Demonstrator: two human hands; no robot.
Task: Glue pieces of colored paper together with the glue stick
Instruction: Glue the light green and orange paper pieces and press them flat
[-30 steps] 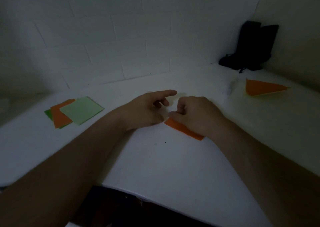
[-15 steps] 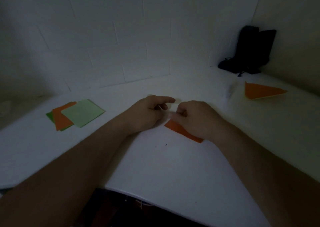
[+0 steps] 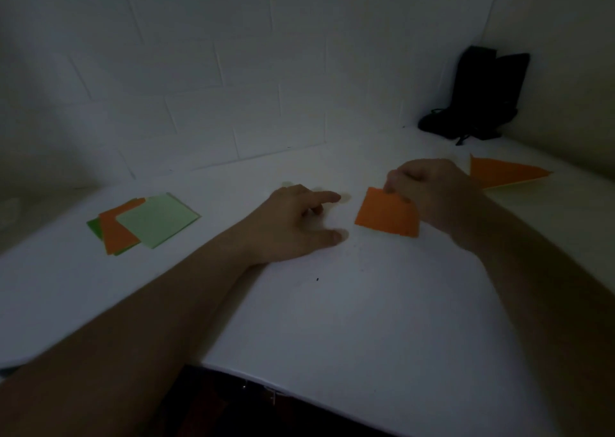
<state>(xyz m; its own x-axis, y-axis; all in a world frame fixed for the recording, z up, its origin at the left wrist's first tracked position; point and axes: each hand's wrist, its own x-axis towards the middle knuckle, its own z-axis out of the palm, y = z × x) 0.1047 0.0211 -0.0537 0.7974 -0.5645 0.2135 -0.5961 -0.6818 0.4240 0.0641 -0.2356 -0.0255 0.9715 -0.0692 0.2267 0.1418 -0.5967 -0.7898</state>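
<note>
My right hand [image 3: 429, 187] pinches the top edge of an orange paper piece [image 3: 387, 215] and holds it lifted just above the white table [image 3: 332, 320]. My left hand [image 3: 296, 223] rests on the table to the left of that piece, forefinger stretched out, thumb apart, other fingers loosely curled, holding nothing. A folded orange triangle [image 3: 502, 172] lies behind my right hand. A stack of light green, orange and dark green sheets [image 3: 146, 222] lies at the left. I see no glue stick.
A black bag [image 3: 479, 97] stands in the far right corner against the white wall. The table's front edge runs across the bottom, with a dark gap below it.
My right hand has lifted the orange piece and carried it right and away from my left hand. My left hand has let go and now rests on the table.
</note>
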